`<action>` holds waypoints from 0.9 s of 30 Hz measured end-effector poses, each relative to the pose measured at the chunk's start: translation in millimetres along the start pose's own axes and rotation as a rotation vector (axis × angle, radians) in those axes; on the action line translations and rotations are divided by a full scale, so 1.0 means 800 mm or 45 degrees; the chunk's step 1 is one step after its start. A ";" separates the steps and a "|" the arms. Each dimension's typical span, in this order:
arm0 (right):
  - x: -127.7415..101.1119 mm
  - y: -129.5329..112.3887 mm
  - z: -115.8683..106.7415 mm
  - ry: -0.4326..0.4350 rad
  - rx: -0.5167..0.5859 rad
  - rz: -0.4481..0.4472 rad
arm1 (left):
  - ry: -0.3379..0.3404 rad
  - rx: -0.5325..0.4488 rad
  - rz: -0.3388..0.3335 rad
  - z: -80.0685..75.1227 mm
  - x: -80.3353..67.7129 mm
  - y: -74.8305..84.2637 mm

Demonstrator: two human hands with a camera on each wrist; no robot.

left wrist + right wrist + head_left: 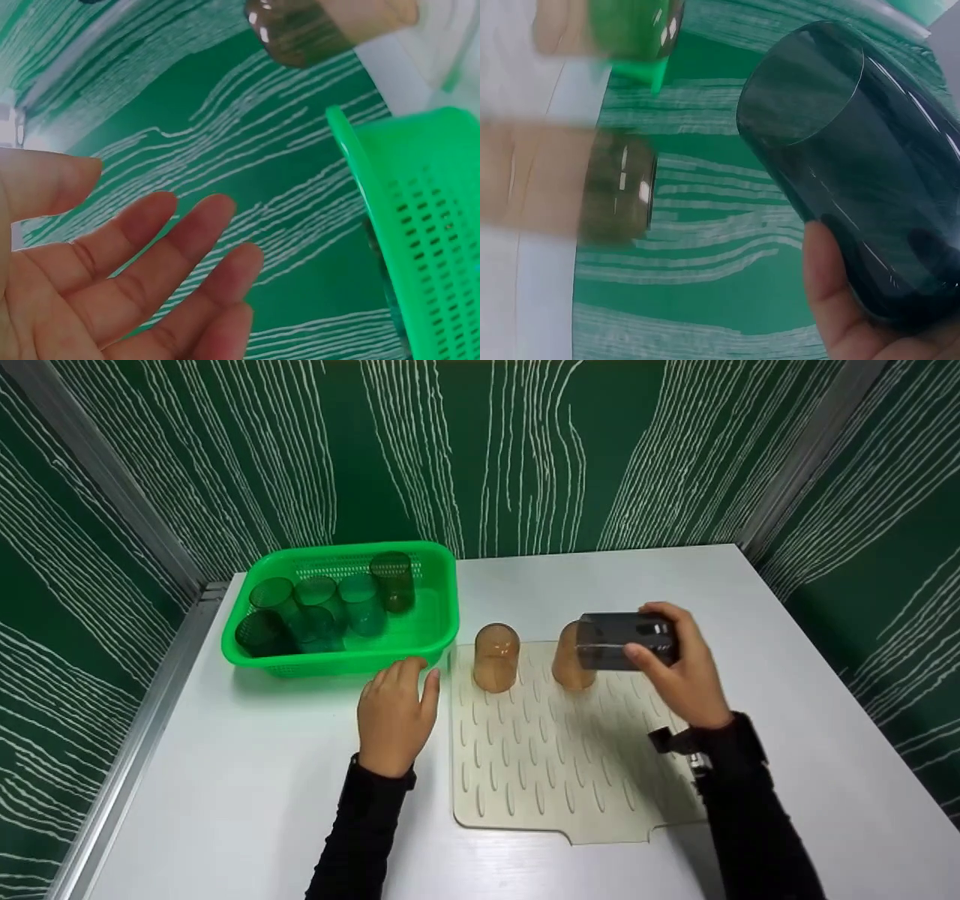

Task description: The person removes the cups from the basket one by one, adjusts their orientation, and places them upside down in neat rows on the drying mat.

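My right hand [686, 679] grips a dark grey see-through cup [626, 641] near its base, the cup lying sideways in the air with its mouth to the left. In the right wrist view the thumb presses the wall of this cup [855, 172]. Behind the cup's mouth, an amber cup [568, 664] stands upside down on the beige ridged mat [525, 810]. Another amber cup [496, 658] is upside down at the mat's far left corner. My left hand [394, 716], holding nothing, hovers by the front of the green basket [360, 660], fingers loosely bent.
Several tinted cups [364, 604] stand in the basket at the back left of the white table [225, 780]. Patterned green walls [517, 457] enclose the table at the back and sides. The mat has a tab at its front edge.
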State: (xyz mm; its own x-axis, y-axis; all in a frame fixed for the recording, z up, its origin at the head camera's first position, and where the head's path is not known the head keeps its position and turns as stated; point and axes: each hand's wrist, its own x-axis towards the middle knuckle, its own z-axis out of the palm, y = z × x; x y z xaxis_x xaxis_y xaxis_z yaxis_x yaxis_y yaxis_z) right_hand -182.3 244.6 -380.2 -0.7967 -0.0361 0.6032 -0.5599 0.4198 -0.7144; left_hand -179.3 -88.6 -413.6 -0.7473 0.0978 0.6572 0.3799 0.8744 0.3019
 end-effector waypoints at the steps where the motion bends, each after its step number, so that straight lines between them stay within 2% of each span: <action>1: 0.003 0.008 -0.007 0.009 -0.045 0.003 | 0.006 0.021 0.008 0.001 0.000 -0.001; 6: 0.019 0.046 -0.040 0.034 -0.309 0.086 | -0.011 0.079 0.031 0.006 -0.001 -0.005; 9: 0.027 0.061 -0.055 -0.011 -0.445 0.152 | -0.060 0.107 0.020 0.008 -0.002 -0.008; 12: 0.033 0.072 -0.062 -0.082 -0.583 0.171 | -0.115 0.120 -0.003 0.011 -0.004 -0.010; 16: 0.038 0.088 -0.060 -0.181 -0.774 0.176 | -0.155 0.110 -0.021 0.013 -0.006 -0.011; 23: 0.039 0.120 -0.043 -0.447 -1.025 0.237 | -0.184 0.082 -0.036 0.013 -0.004 -0.008; 27: 0.036 0.139 -0.037 -0.500 -1.105 0.246 | -0.171 0.069 -0.022 0.013 -0.003 -0.006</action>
State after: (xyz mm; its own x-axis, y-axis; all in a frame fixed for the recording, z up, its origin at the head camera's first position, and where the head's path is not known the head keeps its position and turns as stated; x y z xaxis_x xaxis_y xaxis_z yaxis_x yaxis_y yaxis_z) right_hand -260.7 317.1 -432.0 -0.9647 -0.1304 0.2289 -0.1744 0.9674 -0.1839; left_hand -184.7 -88.5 -423.8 -0.8212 0.1417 0.5527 0.3389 0.9005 0.2726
